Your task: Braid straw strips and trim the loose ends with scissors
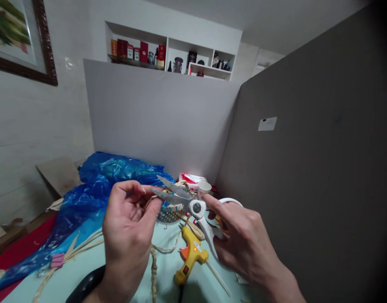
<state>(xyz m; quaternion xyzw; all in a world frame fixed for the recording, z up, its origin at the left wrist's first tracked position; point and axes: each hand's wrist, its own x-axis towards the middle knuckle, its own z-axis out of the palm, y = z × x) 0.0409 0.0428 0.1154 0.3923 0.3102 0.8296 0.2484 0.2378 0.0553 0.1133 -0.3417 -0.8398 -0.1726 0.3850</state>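
My right hand (245, 237) grips white-handled scissors (197, 208), their blades apart and pointing left. The blades reach over the thumb and fingertips of my left hand (127, 229), which pinches a thin straw-coloured braided cord (153, 269). The cord hangs below that hand and loops onto the table; the exact spot of the pinch is partly covered by fingers and blades. Behind the blades is a round perforated basket (168, 216), mostly hidden. Below the scissors lies a yellow glue gun (192, 251) with an orange trigger and a white glue stick (218, 277) sticking out.
Blue plastic sheeting (114, 168) is heaped at the back left. Raffia strands (83, 245) held by a pink clip (57, 260) lie on the pale table (168, 290). A white cup (204, 187) and a red-and-white packet (192, 178) stand behind. Grey panels (158, 113) enclose the back and right.
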